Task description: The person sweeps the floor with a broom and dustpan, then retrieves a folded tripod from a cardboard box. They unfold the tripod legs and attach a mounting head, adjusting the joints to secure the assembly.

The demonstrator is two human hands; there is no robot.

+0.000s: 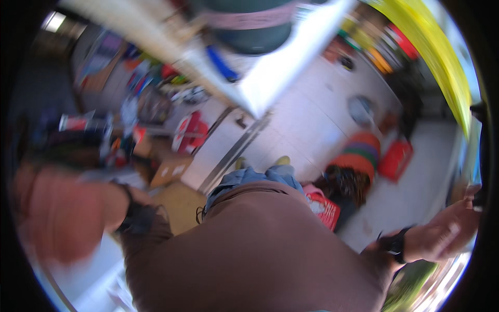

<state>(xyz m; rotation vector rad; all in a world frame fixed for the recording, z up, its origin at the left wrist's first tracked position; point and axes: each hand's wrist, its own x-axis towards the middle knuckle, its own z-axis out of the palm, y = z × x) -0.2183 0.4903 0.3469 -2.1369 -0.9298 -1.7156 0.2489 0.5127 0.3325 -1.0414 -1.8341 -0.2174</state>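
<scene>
My left hand (62, 218) is raised at the left edge, large and smeared by motion, so its fingers cannot be made out. Nothing can be seen clearly in it. At the far right, my right hand (449, 231) reaches out to the rim of the picture. Its fingertips run into a dark patch there, and what they touch is hidden. A glossy yellow sheet-like thing (434, 47) curves down above this hand. Both wrists carry dark bands.
Ahead stands a white surface (280, 67) with a sharp corner, bearing a dark green round container (252, 34) and a blue object (221, 63). Clutter and a cardboard box (170, 169) lie left. A striped orange sack (358, 156), red bag (396, 160) and round metallic thing (361, 109) lie right.
</scene>
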